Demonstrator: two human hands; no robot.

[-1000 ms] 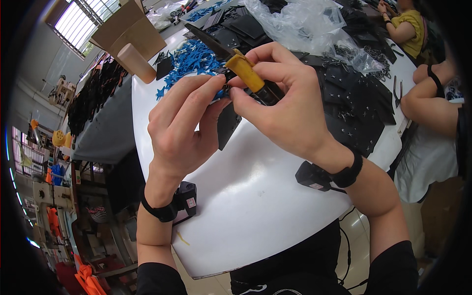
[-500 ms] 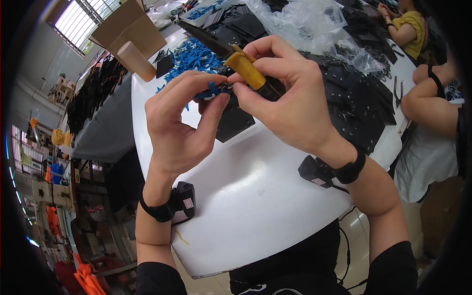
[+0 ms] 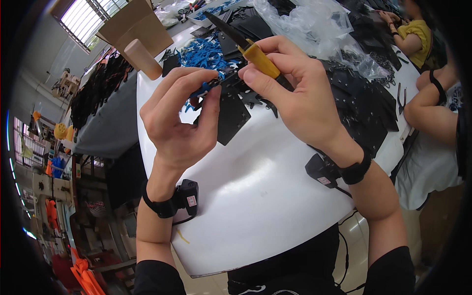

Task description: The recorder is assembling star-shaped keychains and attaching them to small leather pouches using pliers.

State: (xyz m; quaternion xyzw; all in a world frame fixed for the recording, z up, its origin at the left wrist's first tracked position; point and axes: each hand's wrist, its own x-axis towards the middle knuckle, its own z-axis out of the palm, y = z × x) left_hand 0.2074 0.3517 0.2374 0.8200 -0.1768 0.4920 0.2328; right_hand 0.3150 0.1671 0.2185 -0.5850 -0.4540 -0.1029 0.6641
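Note:
My left hand pinches a small blue piece between thumb and forefinger. Fingers cover part of it, so its full shape cannot be told. My right hand is wrapped round a yellow-handled tool with a dark pointed blade; the blade points up and to the far left. A short gap separates the two hands. Beyond my left hand lies a pile of blue star-like pieces. Below the gap, a flat black rectangular piece rests on the white table.
Clear plastic bags and black flat pieces cover the right and far side. A cardboard box and a beige cylinder stand far left. Pliers lie at the right edge, near another person's arm.
My hands have drawn apart. The right hand, still gripping the yellow-handled tool, has moved right and its blade has risen; the left keeps its pinch on the blue piece.

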